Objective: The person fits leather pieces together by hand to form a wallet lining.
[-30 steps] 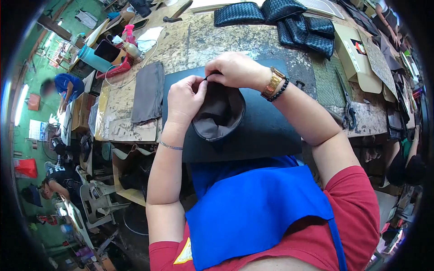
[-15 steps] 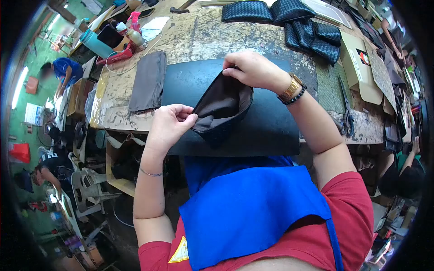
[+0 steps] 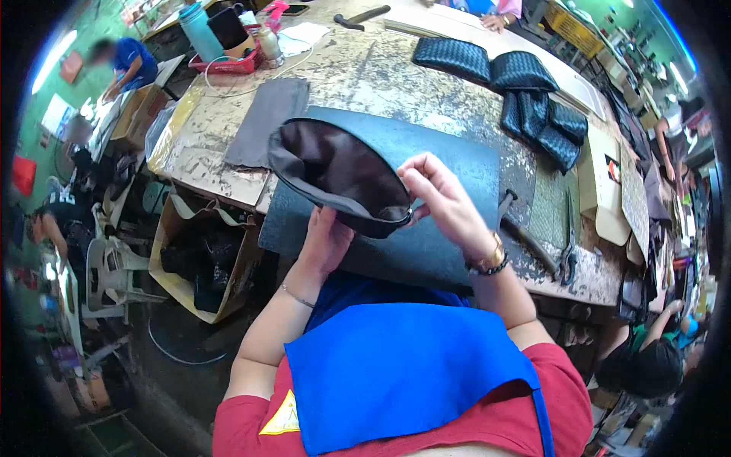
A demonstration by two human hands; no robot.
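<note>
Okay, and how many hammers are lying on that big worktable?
2 in view. The far hammer lies left of the woven black pieces; the near hammer lies between the dark mat and the scissors. Others may be hidden.

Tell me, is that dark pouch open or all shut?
Open. The pouch gapes wide at its rim, and brown lining shows inside. The left hand is under it; the right hand is at one end.

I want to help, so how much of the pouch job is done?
The black woven pouches look done, gathered aside. The left hand and right hand hold an open pouch. Perhaps left: closing it, and using the flat cloth, which lies untouched.
</note>
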